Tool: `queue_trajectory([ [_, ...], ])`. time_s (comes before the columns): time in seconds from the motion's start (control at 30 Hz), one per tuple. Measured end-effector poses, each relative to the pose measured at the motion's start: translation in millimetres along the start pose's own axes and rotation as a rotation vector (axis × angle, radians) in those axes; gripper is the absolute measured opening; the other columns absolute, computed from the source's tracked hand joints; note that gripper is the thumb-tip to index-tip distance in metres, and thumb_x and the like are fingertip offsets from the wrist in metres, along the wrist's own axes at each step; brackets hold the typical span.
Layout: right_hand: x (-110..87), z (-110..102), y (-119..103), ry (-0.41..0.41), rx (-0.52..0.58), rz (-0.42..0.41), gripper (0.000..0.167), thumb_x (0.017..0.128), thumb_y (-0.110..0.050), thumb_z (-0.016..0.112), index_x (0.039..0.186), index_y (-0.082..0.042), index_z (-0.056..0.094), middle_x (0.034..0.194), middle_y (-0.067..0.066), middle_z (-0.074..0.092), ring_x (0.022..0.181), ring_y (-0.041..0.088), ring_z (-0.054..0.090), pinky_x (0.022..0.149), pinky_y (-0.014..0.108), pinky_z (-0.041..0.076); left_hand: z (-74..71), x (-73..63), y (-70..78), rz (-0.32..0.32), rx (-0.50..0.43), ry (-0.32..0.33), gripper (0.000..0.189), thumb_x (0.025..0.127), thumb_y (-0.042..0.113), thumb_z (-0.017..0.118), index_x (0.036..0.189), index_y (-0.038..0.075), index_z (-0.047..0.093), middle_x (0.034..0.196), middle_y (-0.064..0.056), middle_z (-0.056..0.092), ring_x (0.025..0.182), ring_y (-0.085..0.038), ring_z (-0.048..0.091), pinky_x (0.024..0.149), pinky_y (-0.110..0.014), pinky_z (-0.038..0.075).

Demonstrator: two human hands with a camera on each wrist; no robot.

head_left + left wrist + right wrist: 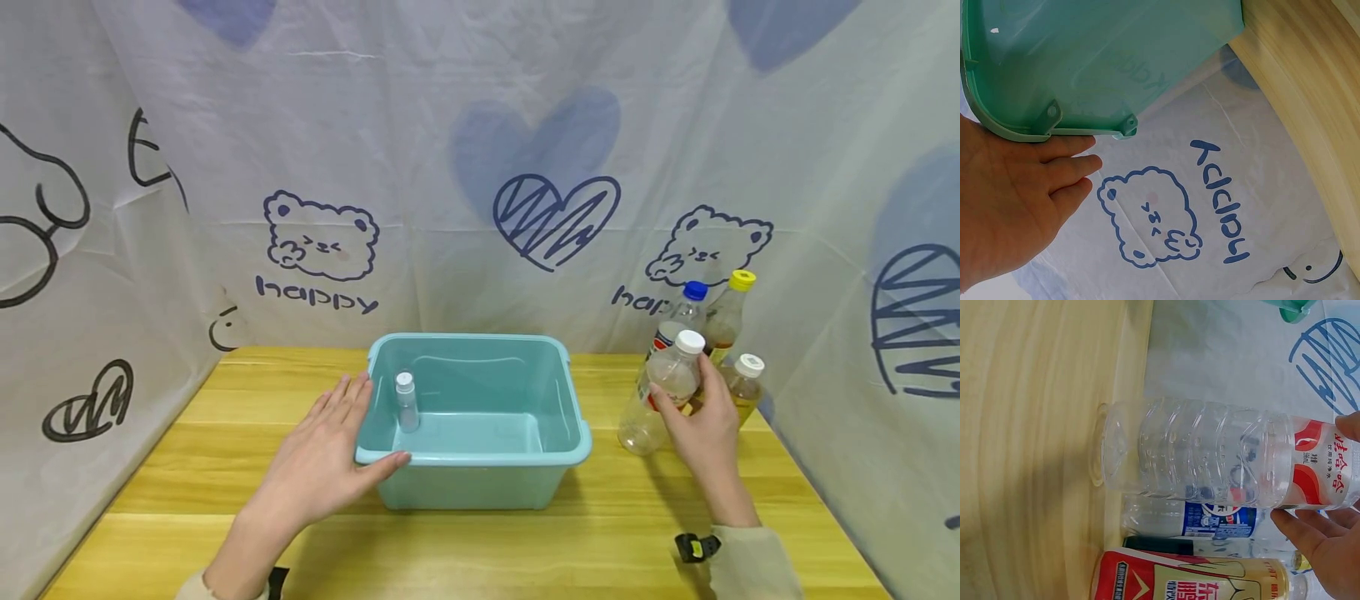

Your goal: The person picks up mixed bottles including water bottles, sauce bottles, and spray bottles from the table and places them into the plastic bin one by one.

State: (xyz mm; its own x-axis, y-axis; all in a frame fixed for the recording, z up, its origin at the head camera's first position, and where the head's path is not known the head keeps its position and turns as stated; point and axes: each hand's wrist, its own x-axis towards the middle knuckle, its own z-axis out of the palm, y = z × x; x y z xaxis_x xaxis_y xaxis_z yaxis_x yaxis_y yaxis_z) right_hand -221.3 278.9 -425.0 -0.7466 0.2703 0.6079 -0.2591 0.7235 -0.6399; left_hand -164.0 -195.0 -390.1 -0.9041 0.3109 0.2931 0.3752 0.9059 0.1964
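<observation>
Head view shows me the right hand [705,429] gripping a clear red-labelled bottle [670,375] in its fingers [711,379], right of the tub [472,486], while the left hand [322,446] rests straight-fingered against the rim [480,459]. I'd squeeze gently, since thin plastic likely dents, and steer clear of the blue-capped bottle [684,315] behind.

pale yellow wood-grain table [525,550] carried light teal bin [465,485] near middle of back edge. close to back right corner stood blue-capped bottle [680,312], yellow-capped bottle [724,318] just beside it, and shorter yellowish bottle [746,390], nearer right edge, all upright. clear white-capped bottle [642,432] was farther from back edge; whether base touched table, could not tell.
</observation>
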Motion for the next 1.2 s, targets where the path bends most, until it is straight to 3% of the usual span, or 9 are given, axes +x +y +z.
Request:
queue_trajectory([
  [0.4, 6.2, -4.8, -12.3, 0.069, 0.052, -0.053, 0.076, 0.088, -0.008, 0.083, 0.154, -0.003, 0.046, 0.131, 0.023, 0.061, 0.104, 0.023, 0.057, 0.078, -0.003, 0.043, 0.4, 0.1, -0.5, -0.001, -0.003, 0.001, 0.111, 0.092, 0.079, 0.053, 0.159, -0.007, 0.033, 0.166, -0.024, 0.030, 0.154, -0.044, 0.028, 0.126, -0.057, 0.025],
  [0.53, 9.4, -6.4, -17.0, 0.081, 0.087, -0.059, 0.075, 0.088, -0.008, 0.083, 0.153, -0.005, 0.047, 0.136, 0.020, 0.060, 0.113, 0.024, 0.060, 0.083, -0.001, 0.046, 0.1, 0.2, -0.3, -0.001, -0.002, 0.000, 0.111, 0.092, 0.079, 0.053, 0.159, -0.007, 0.033, 0.166, -0.024, 0.030, 0.154, -0.044, 0.028, 0.126, -0.057, 0.025],
  [0.7, 13.0, -9.4, -24.6, 0.078, 0.124, -0.056, 0.075, 0.090, -0.010, 0.082, 0.155, -0.010, 0.045, 0.145, 0.015, 0.057, 0.129, 0.035, 0.059, 0.095, 0.011, 0.050, 0.3, -0.2, -0.4, 0.000, 0.001, -0.002, 0.111, 0.092, 0.080, 0.052, 0.159, -0.006, 0.032, 0.167, -0.023, 0.029, 0.154, -0.043, 0.027, 0.126, -0.057, 0.025],
  [1.2, 21.9, -14.1, -57.0, 0.120, 0.163, -0.161, 0.078, 0.089, -0.009, 0.083, 0.156, -0.022, 0.046, 0.148, 0.005, 0.057, 0.132, 0.027, 0.060, 0.096, 0.011, 0.051, 0.5, -0.3, -0.4, -0.003, -0.003, -0.001, 0.110, 0.092, 0.079, 0.052, 0.159, -0.006, 0.032, 0.166, -0.024, 0.029, 0.155, -0.043, 0.027, 0.126, -0.057, 0.025],
])
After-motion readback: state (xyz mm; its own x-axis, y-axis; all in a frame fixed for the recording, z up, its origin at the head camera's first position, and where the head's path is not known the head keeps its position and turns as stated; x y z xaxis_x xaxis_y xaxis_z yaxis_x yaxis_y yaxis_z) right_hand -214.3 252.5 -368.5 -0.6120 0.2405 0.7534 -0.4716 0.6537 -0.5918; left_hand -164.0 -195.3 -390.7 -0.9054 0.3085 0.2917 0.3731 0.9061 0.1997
